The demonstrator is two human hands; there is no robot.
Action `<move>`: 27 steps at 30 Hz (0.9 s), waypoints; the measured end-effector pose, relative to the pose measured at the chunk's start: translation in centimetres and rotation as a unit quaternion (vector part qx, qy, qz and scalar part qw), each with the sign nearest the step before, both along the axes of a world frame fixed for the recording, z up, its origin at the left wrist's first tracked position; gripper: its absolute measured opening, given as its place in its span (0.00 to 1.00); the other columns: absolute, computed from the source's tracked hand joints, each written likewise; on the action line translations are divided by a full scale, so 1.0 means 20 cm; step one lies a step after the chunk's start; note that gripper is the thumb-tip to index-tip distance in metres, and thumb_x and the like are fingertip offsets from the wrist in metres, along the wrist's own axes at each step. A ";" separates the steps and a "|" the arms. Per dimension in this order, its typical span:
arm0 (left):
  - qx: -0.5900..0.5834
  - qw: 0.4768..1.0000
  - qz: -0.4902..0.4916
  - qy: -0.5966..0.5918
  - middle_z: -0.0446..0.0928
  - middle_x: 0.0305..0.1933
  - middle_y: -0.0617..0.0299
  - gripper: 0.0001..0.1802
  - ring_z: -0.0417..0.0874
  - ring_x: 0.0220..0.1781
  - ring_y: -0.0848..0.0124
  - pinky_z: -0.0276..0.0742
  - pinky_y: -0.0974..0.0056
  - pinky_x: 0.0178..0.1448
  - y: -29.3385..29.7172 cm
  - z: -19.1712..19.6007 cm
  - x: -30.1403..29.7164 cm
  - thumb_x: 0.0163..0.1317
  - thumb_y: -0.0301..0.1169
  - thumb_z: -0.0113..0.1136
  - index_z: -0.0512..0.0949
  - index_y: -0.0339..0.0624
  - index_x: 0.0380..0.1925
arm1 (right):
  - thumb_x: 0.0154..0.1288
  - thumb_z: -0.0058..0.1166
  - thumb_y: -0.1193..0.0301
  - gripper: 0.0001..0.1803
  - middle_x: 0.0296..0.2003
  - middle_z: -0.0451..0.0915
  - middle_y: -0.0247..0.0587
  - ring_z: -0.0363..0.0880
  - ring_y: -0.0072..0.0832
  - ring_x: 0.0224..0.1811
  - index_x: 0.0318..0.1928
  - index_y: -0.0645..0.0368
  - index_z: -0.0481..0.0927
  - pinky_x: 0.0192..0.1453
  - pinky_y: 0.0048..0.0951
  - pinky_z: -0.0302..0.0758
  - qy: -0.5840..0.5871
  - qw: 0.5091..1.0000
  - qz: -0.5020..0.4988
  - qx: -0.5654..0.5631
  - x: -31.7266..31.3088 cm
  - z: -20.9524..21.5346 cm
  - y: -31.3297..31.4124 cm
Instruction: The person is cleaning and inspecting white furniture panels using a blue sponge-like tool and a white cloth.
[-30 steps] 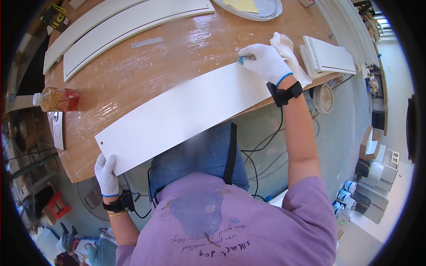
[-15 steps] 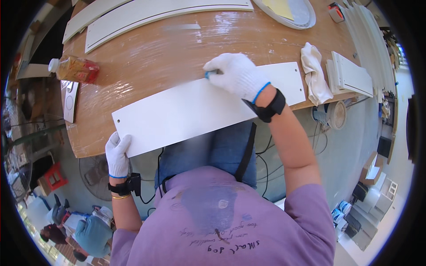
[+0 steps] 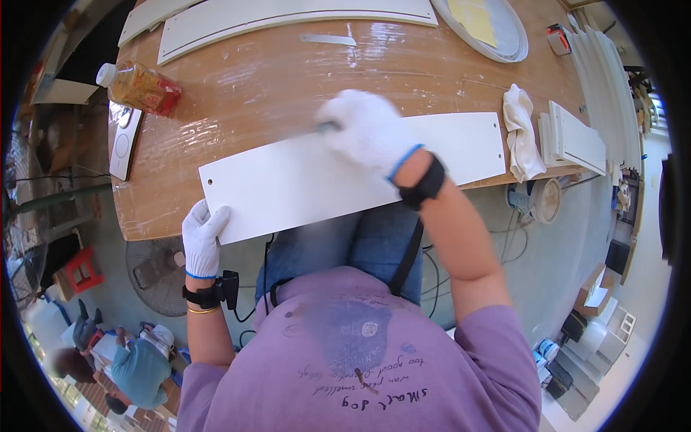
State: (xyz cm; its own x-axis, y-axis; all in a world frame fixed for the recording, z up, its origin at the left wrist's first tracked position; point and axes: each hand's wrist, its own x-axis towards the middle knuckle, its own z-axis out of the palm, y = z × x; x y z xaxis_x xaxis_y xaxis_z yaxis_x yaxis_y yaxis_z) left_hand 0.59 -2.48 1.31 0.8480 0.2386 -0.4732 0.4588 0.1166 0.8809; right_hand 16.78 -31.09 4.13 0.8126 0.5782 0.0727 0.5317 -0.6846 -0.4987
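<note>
A long white board (image 3: pixel 288 183) with small holes near its ends lies across the near edge of the table, partly overhanging my lap. At its near left corner, my left hand (image 3: pixel 201 234), in a white knit glove, grips the edge with the thumb on top. Over the board's far edge is my gloved right hand (image 3: pixel 367 133), blurred by motion. Its fingers are closed around a small dark item (image 3: pixel 329 127), mostly hidden, whose kind I cannot make out.
On the brown table (image 3: pixel 237 93) are a bottle (image 3: pixel 140 88), a white flat device (image 3: pixel 124 144), a thin strip (image 3: pixel 329 39), long white panels (image 3: pixel 288 20), a round tray (image 3: pixel 497 43), a crumpled cloth (image 3: pixel 522 133) and stacked boards (image 3: pixel 576 137). A fan (image 3: pixel 155 273) stands below left.
My right hand has moved slightly left along the board's far edge and is more blurred. My left hand keeps its hold on the corner. The whole view has shifted a little.
</note>
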 end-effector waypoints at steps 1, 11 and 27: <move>-0.002 1.000 0.003 0.002 0.81 0.44 0.57 0.18 0.81 0.42 0.75 0.77 0.71 0.48 0.00 0.00 0.00 0.60 0.26 0.60 0.75 0.26 0.49 | 0.54 0.54 0.64 0.13 0.35 0.81 0.50 0.79 0.45 0.43 0.36 0.56 0.85 0.50 0.42 0.76 0.015 1.000 -0.020 -0.017 0.01 0.03 -0.10; 0.003 1.000 -0.005 0.003 0.81 0.45 0.58 0.18 0.81 0.42 0.75 0.76 0.71 0.48 0.00 0.00 0.00 0.62 0.27 0.59 0.75 0.27 0.50 | 0.55 0.56 0.68 0.15 0.39 0.82 0.50 0.82 0.42 0.42 0.42 0.62 0.84 0.50 0.36 0.77 0.099 0.983 -0.155 0.014 -0.01 0.15 -0.39; -0.011 1.000 -0.006 0.007 0.82 0.43 0.58 0.19 0.82 0.40 0.76 0.77 0.72 0.47 -0.01 0.01 0.00 0.61 0.27 0.62 0.76 0.27 0.49 | 0.55 0.53 0.68 0.13 0.35 0.83 0.52 0.80 0.47 0.42 0.36 0.61 0.85 0.50 0.43 0.76 0.086 0.990 0.045 0.100 -0.05 0.03 0.52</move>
State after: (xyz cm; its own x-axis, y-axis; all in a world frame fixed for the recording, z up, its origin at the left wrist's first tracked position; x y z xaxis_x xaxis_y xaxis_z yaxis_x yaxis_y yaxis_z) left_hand 0.52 -2.75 1.52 0.8441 0.2172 -0.4903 0.4726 0.1307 0.8715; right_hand 15.77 -20.62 4.66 0.7688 0.6369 0.0574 0.4808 -0.5166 -0.7085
